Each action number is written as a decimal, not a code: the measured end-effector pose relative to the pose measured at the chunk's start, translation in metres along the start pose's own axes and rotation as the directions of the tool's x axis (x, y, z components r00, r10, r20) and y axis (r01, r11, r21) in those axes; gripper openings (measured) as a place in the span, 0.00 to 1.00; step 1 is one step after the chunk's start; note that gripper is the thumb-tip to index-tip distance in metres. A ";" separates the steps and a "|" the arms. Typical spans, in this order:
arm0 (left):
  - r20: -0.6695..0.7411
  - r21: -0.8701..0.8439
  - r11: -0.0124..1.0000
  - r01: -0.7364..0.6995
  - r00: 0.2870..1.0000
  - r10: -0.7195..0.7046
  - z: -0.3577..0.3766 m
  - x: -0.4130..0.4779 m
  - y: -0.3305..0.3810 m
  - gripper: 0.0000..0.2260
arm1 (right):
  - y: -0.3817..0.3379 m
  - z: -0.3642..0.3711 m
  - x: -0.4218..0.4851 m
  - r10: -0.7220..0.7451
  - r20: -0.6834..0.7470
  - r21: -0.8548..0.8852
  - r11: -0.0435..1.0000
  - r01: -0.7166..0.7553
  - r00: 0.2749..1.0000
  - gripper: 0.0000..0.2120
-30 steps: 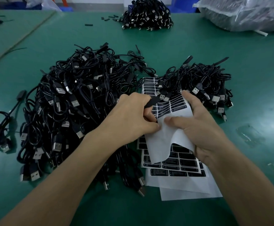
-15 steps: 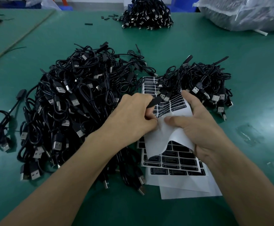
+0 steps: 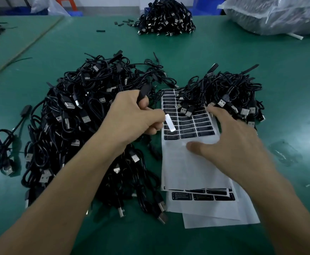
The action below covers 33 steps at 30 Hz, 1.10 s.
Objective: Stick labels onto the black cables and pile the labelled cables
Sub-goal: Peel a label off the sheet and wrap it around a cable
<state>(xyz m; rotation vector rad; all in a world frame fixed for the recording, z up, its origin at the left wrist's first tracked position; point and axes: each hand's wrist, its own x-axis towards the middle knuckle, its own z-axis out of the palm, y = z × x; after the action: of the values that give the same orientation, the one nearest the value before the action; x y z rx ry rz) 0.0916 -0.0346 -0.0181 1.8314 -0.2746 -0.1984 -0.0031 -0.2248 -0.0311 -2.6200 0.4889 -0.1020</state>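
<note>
Head cam, wide-angle, fwd & down, close over table [image 3: 261, 57].

The flat table covering [image 3: 224, 57] is deep green all over, with a pale sheen toward its right side. The large tangled heap of cables [image 3: 73, 129] is black, flecked with silver metal plugs. The smaller heap of cables [image 3: 233, 87] beside it and the far round pile of cables [image 3: 166, 17] show the same black and silver. The top paper label sheet [image 3: 193, 166] is plain white lower down, and higher up it carries rows of black rectangular stickers with tiny white print. The small peeled label [image 3: 169, 123] shows a glossy whitish face. The crumpled plastic bag [image 3: 279, 13] is clear, greyish-white. At the back stand blue crates [image 3: 19, 11].
</note>
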 end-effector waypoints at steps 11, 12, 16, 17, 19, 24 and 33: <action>-0.066 0.146 0.987 -0.063 0.995 0.073 0.019 -0.010 0.007 0.17 | -0.032 0.028 -0.016 -0.370 -0.391 0.098 0.894 0.438 0.843 0.08; -0.061 0.156 0.985 -0.073 0.995 0.083 0.020 -0.011 0.009 0.17 | -0.032 0.029 -0.015 -0.358 -0.394 0.109 0.896 0.430 0.847 0.08; -0.045 0.155 0.985 -0.076 0.995 0.084 0.021 -0.012 0.011 0.17 | -0.031 0.030 -0.014 -0.333 -0.359 0.117 0.911 0.395 0.872 0.05; -0.049 0.155 0.985 -0.072 0.996 0.081 0.021 -0.012 0.012 0.18 | -0.030 0.030 -0.013 -0.326 -0.348 0.114 0.916 0.385 0.879 0.05; -0.047 0.149 0.986 -0.070 0.996 0.078 0.021 -0.013 0.012 0.19 | -0.028 0.031 -0.013 -0.304 -0.318 0.109 0.929 0.354 0.898 0.06; -0.051 0.134 0.988 -0.074 0.995 0.082 0.022 -0.015 0.015 0.17 | -0.032 0.030 -0.013 -0.270 -0.306 0.134 0.937 0.322 0.913 0.10; -0.022 0.077 0.996 -0.052 0.998 0.054 0.024 -0.011 0.007 0.20 | -0.033 0.029 -0.013 -0.262 -0.293 0.116 0.945 0.307 0.919 0.09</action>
<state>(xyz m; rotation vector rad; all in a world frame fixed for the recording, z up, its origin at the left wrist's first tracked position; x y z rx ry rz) 0.0742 -0.0549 -0.0182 1.8987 -0.3177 -0.1305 -0.0004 -0.1800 -0.0415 -2.5100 0.1728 -0.5824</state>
